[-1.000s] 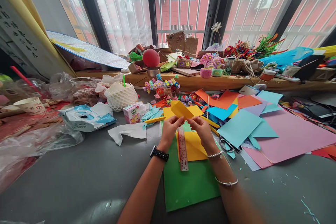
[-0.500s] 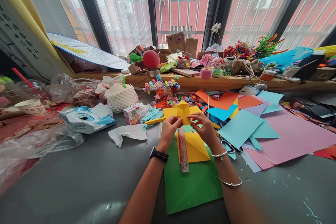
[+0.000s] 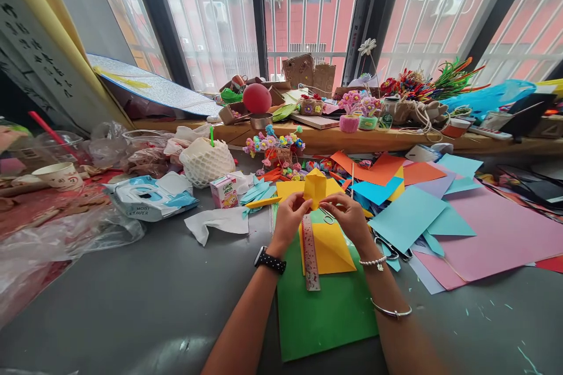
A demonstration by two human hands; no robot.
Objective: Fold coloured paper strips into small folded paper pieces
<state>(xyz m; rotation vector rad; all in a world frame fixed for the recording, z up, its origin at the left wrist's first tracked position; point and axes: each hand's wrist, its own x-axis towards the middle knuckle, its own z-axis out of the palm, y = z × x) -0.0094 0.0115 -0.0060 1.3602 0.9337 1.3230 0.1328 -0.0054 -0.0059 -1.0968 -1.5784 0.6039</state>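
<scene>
Between my hands a small folded piece of yellow paper point(image 3: 315, 188) is held up, its top edge coming to a point. My left hand point(image 3: 290, 218) pinches its lower left side between thumb and fingers. At its lower right side, my right hand point(image 3: 348, 217) grips it with the fingertips. Below them a clear patterned ruler point(image 3: 310, 258) lies over a yellow paper sheet point(image 3: 336, 252) with a diagonal crease. Both rest on a green sheet point(image 3: 328, 325). More yellow paper point(image 3: 288, 189) lies behind my hands.
Right of my hands are blue sheets point(image 3: 409, 214), a pink sheet point(image 3: 501, 234) and scissors point(image 3: 393, 251). To the left stand a wet-wipe pack point(image 3: 152, 196), a small drink carton point(image 3: 224, 192) and a net-wrapped coconut point(image 3: 206, 162). Craft flowers point(image 3: 277, 143) sit behind, below a cluttered sill.
The folded yellow paper has been turned or reshaped in my fingers, now showing a pointed top. The whole view has shifted slightly, so things appear a little further right.
</scene>
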